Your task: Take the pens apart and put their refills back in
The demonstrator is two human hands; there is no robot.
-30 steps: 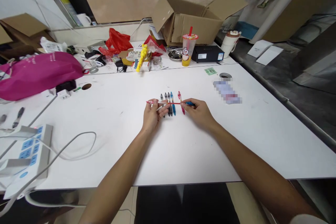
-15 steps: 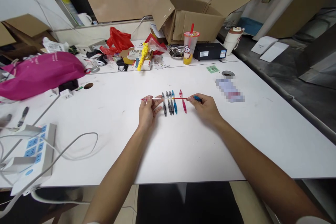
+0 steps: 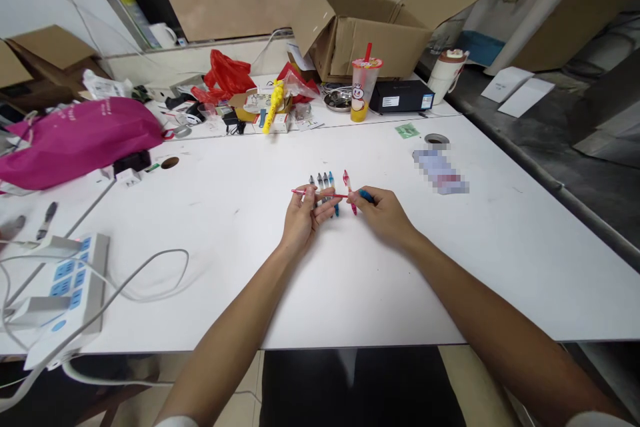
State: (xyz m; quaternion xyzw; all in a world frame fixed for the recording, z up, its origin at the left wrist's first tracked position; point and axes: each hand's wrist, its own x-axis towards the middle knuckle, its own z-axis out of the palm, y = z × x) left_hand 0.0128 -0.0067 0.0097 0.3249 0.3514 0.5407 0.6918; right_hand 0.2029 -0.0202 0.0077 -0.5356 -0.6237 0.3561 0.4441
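Observation:
My left hand (image 3: 301, 217) pinches a thin red-and-clear stick (image 3: 296, 191), seemingly a pen refill, between thumb and finger, its other fingers stretched out. At the right, the fingertips of my right hand (image 3: 385, 213) are closed on a thin red pen refill (image 3: 341, 196); a blue pen part (image 3: 367, 195) shows in the same hand. Both thin red pieces lie in one line between my hands; whether they join is too small to tell. Beneath them on the table are several grey-black pens (image 3: 320, 180), a blue pen (image 3: 331, 178) and a pink pen (image 3: 346, 179), partly covered by my fingers.
A white power strip (image 3: 95, 280) with a looping cable lies at the left, near a dark pen (image 3: 47, 220) and a magenta bag (image 3: 90, 140). Along the back stand a drink cup (image 3: 361, 97), a cardboard box (image 3: 380, 47) and a black box (image 3: 403, 97). A tape roll (image 3: 437, 139) lies at right.
My hands have come closer together, the left moving right over the row of pens and the right moving slightly left. The gap between the two thin red pieces has closed up.

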